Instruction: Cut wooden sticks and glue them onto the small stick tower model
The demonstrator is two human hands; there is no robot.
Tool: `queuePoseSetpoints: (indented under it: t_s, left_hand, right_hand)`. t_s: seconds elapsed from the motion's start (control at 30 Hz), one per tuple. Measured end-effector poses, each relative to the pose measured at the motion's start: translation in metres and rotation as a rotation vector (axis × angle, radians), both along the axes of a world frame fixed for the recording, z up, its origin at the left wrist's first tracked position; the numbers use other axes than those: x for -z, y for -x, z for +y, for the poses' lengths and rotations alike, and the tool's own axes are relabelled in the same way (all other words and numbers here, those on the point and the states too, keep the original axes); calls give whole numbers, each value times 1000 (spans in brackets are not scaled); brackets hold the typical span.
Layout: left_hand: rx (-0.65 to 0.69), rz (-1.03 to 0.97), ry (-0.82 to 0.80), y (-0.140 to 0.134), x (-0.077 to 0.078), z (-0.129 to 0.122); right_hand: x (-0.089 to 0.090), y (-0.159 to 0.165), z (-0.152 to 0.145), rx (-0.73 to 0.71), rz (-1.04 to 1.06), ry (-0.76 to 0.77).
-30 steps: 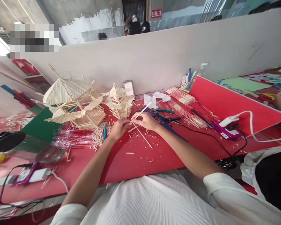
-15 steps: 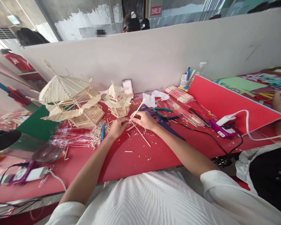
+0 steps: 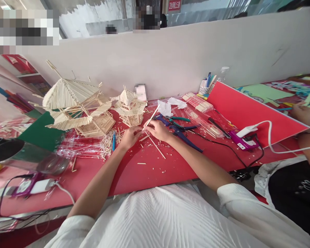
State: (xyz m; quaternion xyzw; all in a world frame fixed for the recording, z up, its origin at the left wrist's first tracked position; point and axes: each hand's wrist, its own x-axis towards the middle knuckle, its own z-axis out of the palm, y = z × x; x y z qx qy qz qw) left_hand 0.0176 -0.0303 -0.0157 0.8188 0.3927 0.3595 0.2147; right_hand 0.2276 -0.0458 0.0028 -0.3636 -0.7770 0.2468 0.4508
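Note:
My left hand [image 3: 131,136] and my right hand [image 3: 158,130] meet over the red table, fingertips pinched close together. Between them a thin wooden stick [image 3: 153,113] slants up to the right, its lower end at the fingers of both. Another wooden stick [image 3: 157,148] lies on the table just below my right hand. Beyond my left hand stands a small stick-built pavilion model [image 3: 130,107]. A larger pavilion model [image 3: 74,103] of the same sticks is farther left. Right of my right hand lies a blue hot glue gun [image 3: 183,136] beside green-handled pliers [image 3: 180,119].
Wood scraps dot the red table [image 3: 134,177]. A blue pen [image 3: 114,141] and plastic wrapping lie left of my hands. Bundled sticks [image 3: 197,102], a red board [image 3: 250,110] and a purple power strip [image 3: 244,140] with cables are right. A co-worker's hand [image 3: 303,113] shows at far right.
The view has shifted slightly. My two hands keep their pinch on the stick with little visible movement. The co-worker's hand at far right has moved and holds a pale green strip.

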Motion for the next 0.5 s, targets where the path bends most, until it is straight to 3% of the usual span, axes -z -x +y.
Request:
queuePoseSetpoints:
  t_s: [0.17, 0.33, 0.5]
  left_hand:
    - [24, -73, 78, -4, 0, -2]
    - [96, -257, 345, -8, 0, -5]
    - [150, -345, 528, -9, -1, -5]
  right_hand:
    - [2, -1, 2, 0, 6, 64]
    - [1, -4, 5, -8, 39, 101]
    - [0, -10, 10, -66, 97, 249]
